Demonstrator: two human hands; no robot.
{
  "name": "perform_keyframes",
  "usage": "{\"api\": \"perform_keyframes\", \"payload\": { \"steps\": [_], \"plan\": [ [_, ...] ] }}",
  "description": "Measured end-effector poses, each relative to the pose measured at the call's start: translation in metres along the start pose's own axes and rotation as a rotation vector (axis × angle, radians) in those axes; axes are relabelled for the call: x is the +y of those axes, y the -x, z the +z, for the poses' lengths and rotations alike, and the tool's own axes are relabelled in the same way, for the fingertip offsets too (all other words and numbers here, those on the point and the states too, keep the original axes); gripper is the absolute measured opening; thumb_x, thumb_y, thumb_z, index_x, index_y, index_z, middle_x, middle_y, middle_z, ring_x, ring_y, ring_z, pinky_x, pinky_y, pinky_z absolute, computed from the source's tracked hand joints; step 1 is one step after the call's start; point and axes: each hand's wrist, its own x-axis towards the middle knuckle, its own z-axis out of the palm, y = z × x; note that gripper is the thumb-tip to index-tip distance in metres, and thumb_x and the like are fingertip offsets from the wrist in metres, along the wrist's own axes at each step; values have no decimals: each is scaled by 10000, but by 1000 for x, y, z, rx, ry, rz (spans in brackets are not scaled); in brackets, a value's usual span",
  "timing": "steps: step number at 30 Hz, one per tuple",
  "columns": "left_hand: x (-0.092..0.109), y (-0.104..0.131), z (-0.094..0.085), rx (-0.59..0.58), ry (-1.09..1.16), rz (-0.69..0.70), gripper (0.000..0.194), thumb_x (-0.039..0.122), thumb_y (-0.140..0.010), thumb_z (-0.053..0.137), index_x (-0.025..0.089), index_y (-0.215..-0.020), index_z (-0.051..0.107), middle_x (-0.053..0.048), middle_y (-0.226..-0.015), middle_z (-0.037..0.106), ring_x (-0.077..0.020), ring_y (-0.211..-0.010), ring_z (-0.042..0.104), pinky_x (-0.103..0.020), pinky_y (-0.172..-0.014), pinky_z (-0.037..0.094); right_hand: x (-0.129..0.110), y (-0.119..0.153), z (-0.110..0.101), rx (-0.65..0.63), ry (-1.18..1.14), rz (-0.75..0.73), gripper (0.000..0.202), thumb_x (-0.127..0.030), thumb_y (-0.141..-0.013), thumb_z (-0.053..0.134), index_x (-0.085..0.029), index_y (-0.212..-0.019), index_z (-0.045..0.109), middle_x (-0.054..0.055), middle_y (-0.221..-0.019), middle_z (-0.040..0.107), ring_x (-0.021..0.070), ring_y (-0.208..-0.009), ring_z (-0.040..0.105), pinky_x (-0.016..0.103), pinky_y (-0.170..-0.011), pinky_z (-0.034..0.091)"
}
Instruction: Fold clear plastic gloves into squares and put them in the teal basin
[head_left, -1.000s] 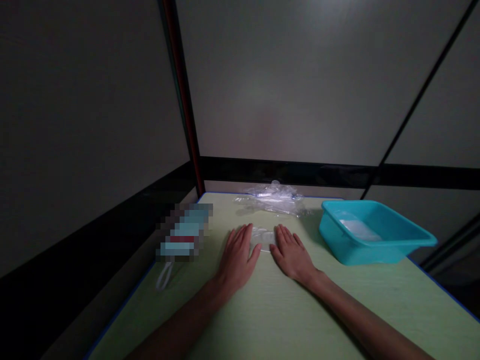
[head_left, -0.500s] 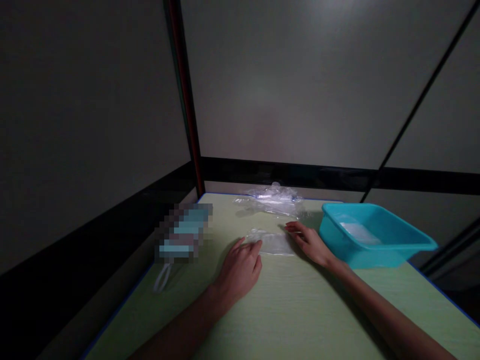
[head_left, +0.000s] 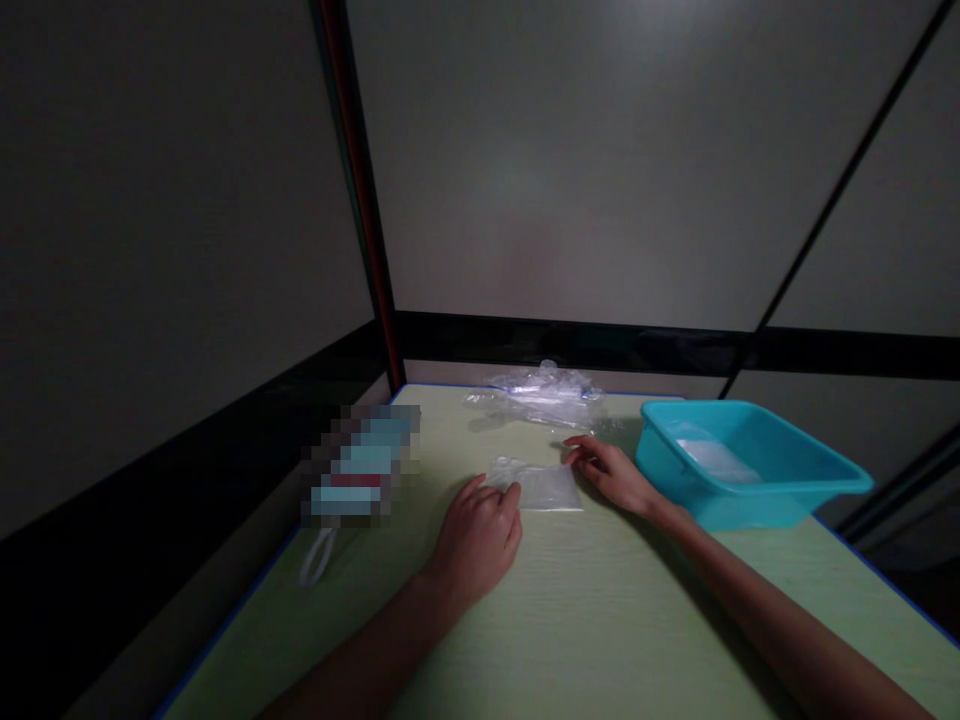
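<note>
A thin, clear plastic sheet, apparently a disposable glove [head_left: 551,487], lies flat on the table, its straight edge toward the right and its uneven edge toward the left. My left hand [head_left: 478,530] rests palm down over its left end, fingers apart and touching it. Just past its right end is my right hand [head_left: 609,473], open, fingers loosely stretched with nothing visible in them. Whether its fingertips touch the plastic I cannot tell. Behind both hands sits a crumpled heap of clear plastic [head_left: 547,395].
A turquoise basin [head_left: 739,500] stands at the right, with a folded piece of clear plastic [head_left: 716,460] inside. On the left lies a blurred-out item [head_left: 367,460] with a white loop strap [head_left: 319,556]. Walls border the green table [head_left: 570,620] behind and at left.
My right hand has shifted slightly left and up, off the right part of the plastic, whose straight edge now shows. My left hand stays at its left end. The view has shifted slightly.
</note>
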Motion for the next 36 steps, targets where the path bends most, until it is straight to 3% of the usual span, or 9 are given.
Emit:
{"api": "perform_keyframes", "payload": {
  "steps": [5,9,13,15,18,21,25,36],
  "plan": [
    [-4,-1,0,2,-10,-26,228,128,-763,396,154,-931,548,-42,-713,630,-160,-699,573,-357,-931,311,-4,-1,-2,-45,-16,14,334,-89,-715,383,-124,-1036,465,33,-783,614,145,-721,571,271,-650,444],
    [-11,-4,1,3,-24,-65,228,122,-760,401,146,-935,545,-49,-755,634,-164,-743,573,-376,-959,272,-20,15,-1,-104,-46,33,318,-95,-722,388,-121,-1034,444,27,-738,603,132,-655,563,251,-597,443],
    [-18,-6,1,30,25,-99,267,125,-751,416,126,-991,534,-89,-967,611,-186,-921,539,-397,-986,240,-39,39,-5,-252,-164,27,350,-135,-765,384,-145,-1115,376,25,-768,593,127,-652,556,227,-544,440],
    [-15,-5,-2,32,120,-32,308,147,-763,414,127,-1055,513,-97,-1129,539,-189,-1059,465,-379,-994,248,-44,46,-9,-220,-109,7,358,-132,-769,392,-157,-1125,376,29,-788,591,137,-680,558,237,-561,443],
    [-6,-2,-11,-71,297,200,377,190,-799,398,164,-1172,441,-56,-1275,417,-160,-1183,344,-331,-1003,262,-46,50,-14,-74,61,-60,268,-110,-772,384,-159,-1018,478,47,-813,580,155,-735,550,276,-642,443],
    [5,2,-18,-212,367,374,456,237,-808,408,187,-1256,341,-37,-1334,327,-151,-1230,266,-321,-1021,232,-45,52,-15,-101,187,-211,248,-97,-786,366,-165,-929,556,67,-859,555,167,-808,524,296,-720,425],
    [9,6,-19,-285,347,406,526,271,-822,393,140,-1308,237,-66,-1368,238,-162,-1253,197,-309,-1034,199,-43,59,-10,-224,288,-345,297,-113,-814,351,-188,-985,583,71,-878,533,166,-827,500,289,-735,412],
    [8,9,-14,-354,329,410,520,348,-847,356,147,-1310,232,-66,-1379,204,-172,-1262,167,-307,-1041,150,-39,62,-9,-195,381,-409,289,-153,-845,341,-182,-1014,572,70,-853,535,164,-806,495,284,-716,406]
  ]
}}
